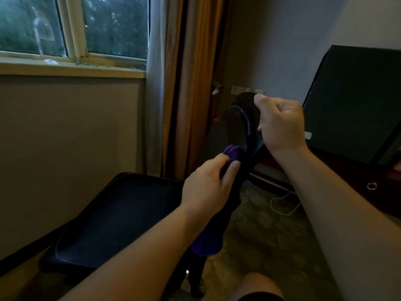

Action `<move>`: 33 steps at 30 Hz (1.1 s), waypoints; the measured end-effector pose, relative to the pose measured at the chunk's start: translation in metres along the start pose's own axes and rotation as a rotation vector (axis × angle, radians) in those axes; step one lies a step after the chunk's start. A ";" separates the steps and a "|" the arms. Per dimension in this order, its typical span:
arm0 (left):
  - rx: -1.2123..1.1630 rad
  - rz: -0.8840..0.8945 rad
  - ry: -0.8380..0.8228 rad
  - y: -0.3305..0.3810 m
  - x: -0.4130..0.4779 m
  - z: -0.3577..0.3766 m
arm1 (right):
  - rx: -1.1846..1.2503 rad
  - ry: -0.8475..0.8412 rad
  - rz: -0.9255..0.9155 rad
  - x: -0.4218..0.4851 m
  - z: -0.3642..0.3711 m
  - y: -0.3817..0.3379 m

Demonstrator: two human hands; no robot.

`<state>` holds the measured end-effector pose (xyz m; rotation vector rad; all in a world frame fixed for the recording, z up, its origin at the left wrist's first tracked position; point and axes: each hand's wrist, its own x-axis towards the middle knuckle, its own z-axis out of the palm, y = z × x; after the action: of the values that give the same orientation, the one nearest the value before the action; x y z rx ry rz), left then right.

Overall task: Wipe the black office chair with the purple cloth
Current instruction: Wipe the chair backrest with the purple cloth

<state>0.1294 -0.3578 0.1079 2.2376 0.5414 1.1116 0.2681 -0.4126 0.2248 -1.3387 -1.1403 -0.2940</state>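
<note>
The black office chair lies tipped, its seat [112, 220] at the lower left and one armrest [243, 118] raised in the middle of the view. My right hand [282, 124] grips the top end of that armrest. My left hand [208, 187] holds the purple cloth [208, 242] wrapped against the armrest's post, lower down. A bunch of cloth sticks out above my fingers and a longer flap hangs below my wrist. Part of the post is hidden behind my left hand.
A window [73, 29] with curtains [173, 83] is at the upper left. A dark desk [338, 170] with a black panel [355, 101] stands at the right. A white cable [282, 205] lies on the patterned carpet. My knee [258, 287] shows at the bottom.
</note>
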 end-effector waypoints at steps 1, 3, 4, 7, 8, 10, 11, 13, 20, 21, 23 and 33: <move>0.032 -0.002 0.002 -0.009 -0.008 0.001 | 0.000 0.004 -0.002 0.000 0.000 0.000; 0.069 -0.022 -0.029 -0.028 -0.023 0.002 | -0.003 0.012 0.001 0.001 0.002 -0.001; 0.089 -0.033 -0.046 -0.036 -0.030 0.002 | -0.002 0.015 0.004 0.001 0.003 -0.002; 0.157 -0.053 -0.082 -0.054 -0.042 -0.003 | 0.008 0.015 0.017 0.003 0.005 -0.003; 0.174 -0.060 -0.092 -0.057 -0.044 -0.006 | 0.012 0.014 0.019 0.002 0.005 -0.003; 0.178 -0.083 -0.115 -0.059 -0.044 -0.010 | 0.013 0.013 0.019 0.001 0.005 -0.005; 0.155 -0.101 -0.133 -0.057 -0.042 -0.013 | 0.011 0.014 0.019 0.001 0.004 -0.006; 0.069 -0.139 -0.173 -0.047 -0.034 -0.016 | 0.013 0.017 0.022 0.000 0.004 -0.007; -0.116 -0.097 -0.133 0.010 0.001 -0.007 | 0.003 0.036 0.019 -0.003 0.002 -0.007; -0.122 -0.110 -0.147 0.009 0.001 -0.007 | 0.002 0.037 0.020 -0.003 0.002 -0.007; -0.083 -0.116 -0.176 -0.001 -0.006 -0.008 | 0.001 0.033 0.021 -0.003 0.002 -0.006; 0.100 -0.234 -0.234 -0.038 -0.059 0.001 | 0.026 0.029 0.021 -0.001 0.005 -0.006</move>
<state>0.0928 -0.3633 0.0484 2.2796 0.7495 0.7082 0.2607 -0.4107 0.2273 -1.3189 -1.1018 -0.2814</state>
